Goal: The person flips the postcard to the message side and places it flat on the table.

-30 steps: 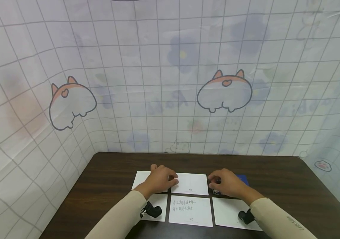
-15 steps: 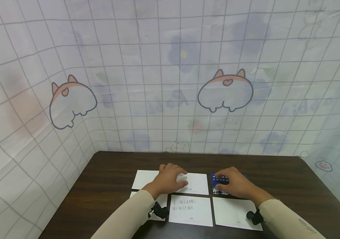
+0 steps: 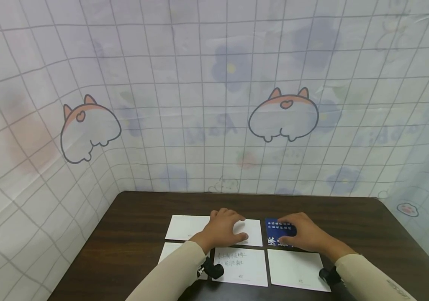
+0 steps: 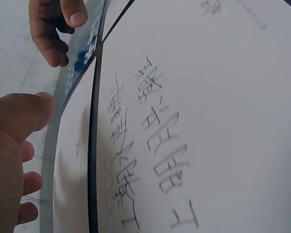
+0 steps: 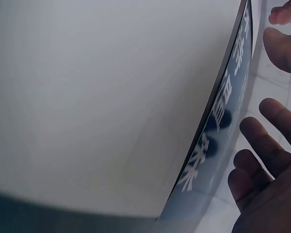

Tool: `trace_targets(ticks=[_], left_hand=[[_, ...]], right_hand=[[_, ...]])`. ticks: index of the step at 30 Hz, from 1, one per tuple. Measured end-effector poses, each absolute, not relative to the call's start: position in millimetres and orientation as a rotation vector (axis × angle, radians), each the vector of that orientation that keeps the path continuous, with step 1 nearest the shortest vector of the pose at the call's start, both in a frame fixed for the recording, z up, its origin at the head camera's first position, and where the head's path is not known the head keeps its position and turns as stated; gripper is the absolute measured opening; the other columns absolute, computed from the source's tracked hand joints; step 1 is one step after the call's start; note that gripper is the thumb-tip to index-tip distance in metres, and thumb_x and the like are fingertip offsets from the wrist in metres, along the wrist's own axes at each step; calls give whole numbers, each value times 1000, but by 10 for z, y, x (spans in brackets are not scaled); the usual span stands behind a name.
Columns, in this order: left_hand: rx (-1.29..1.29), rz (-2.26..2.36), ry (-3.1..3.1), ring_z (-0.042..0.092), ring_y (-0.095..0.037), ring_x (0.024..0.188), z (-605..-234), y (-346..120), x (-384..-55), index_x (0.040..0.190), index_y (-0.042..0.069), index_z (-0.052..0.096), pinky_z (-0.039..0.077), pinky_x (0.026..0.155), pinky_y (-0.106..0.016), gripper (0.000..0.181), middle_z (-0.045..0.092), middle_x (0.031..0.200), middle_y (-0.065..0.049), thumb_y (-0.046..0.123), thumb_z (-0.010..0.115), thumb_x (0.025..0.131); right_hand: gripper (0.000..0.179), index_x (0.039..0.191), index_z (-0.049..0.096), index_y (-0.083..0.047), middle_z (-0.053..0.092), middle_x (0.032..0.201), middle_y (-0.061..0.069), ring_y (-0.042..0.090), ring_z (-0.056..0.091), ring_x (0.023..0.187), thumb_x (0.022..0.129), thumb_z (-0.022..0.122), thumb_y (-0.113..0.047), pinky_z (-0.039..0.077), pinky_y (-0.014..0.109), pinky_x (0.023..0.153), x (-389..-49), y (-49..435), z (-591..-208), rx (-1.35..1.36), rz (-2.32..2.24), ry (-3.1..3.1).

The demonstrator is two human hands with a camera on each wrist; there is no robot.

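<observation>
My left hand [image 3: 222, 229] hovers over the white card [image 3: 253, 232] in the middle of the back row, fingers spread and holding nothing. My right hand [image 3: 310, 235] is over the right part of a dark blue card [image 3: 273, 234] with white print, thumb and fingers apart with nothing between them. Nearer me lies a white card with two handwritten lines [image 3: 238, 274], large in the left wrist view. A white card [image 3: 293, 267] sits to its right, filling much of the right wrist view. The right side of the blue card is hidden under my hand.
Two more white cards lie at the left, one at the back [image 3: 184, 226] and one in front [image 3: 167, 250], partly behind my left sleeve. All are in two rows on a dark wooden table [image 3: 124, 234]. A grid-patterned curtain [image 3: 214, 104] stands behind the table.
Both hands have shifted to the right. The left went from the left edge of the back middle card to over it; the right uncovered more of the blue card. The cards lie where they were.
</observation>
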State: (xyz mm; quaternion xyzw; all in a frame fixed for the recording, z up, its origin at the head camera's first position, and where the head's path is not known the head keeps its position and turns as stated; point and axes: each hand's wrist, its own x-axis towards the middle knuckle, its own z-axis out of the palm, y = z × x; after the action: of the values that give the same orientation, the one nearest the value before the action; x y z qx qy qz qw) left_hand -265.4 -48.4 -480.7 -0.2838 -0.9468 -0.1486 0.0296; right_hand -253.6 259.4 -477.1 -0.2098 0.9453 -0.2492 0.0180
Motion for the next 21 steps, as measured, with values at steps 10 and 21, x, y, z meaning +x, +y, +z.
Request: trace_targets(ticks=[10,21], left_hand=[[-886,-450,-2951,47,-22,133,-4781,-335,-2631,138,26,64,34,101,-49,55,59,141,4,57,66,92],[-891,-433,-2960,47,-18,131,-4819,-205,-2651,138,29,63,33,100,-45,57,58,141,8,60,66,91]], right_hand=[[68,134,65,-11,61,136,12,41,44,130,81,85,-47,40,65,100,-2528,2744,-4792,-657,-735,2957],[72,134,64,-8,61,137,17,47,43,130,79,86,-47,38,68,100,-2501,2878,-4772,-657,-689,2982]])
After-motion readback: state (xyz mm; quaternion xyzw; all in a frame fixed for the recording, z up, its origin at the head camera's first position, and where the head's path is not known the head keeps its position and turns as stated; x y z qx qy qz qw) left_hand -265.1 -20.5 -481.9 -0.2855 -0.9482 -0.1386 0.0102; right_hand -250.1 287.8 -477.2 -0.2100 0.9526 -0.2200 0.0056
